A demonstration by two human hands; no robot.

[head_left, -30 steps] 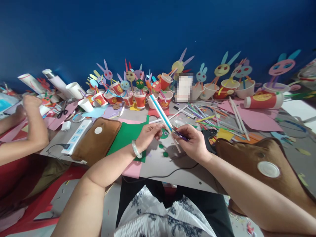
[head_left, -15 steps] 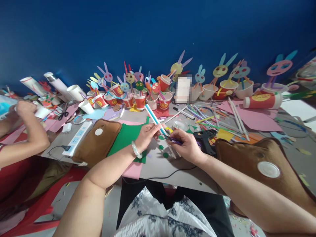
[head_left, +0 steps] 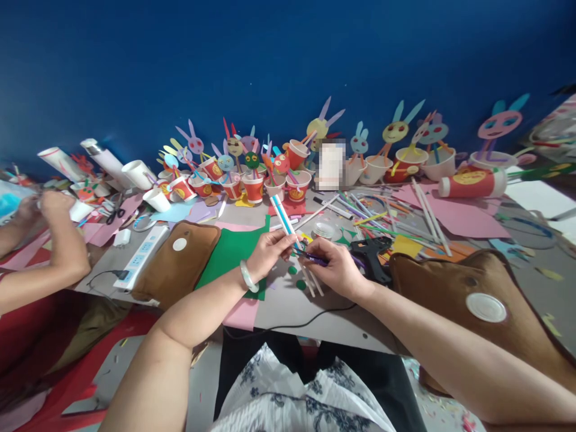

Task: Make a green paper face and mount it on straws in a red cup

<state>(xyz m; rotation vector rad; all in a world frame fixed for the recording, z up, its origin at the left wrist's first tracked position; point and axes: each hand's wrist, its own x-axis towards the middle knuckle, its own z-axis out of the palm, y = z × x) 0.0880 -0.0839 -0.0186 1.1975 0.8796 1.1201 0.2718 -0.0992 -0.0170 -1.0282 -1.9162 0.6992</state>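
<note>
In my left hand are white and blue paper sticks, pinched together between thumb and fingers and slanting up toward the cups. Their lower white ends stick out beneath my hands. My right hand is closed on purple scissors, whose dark tip points left at the sticks just below my left fingers. Fingers hide most of the scissors, so I cannot tell whether the blades touch the sticks. Under the hands lie small green paper circles. Left of them is a green sheet.
Paper cups with rabbit-faced figures line the back. A black glue gun lies right of my right hand, its cable along the front. Brown cushions flank the workspace. A power strip and another person's arm are at left.
Both hands stay close together, with the sticks turned slightly and their top shifted a little right and down. The view has moved slightly. The other person's hands have shifted right.
</note>
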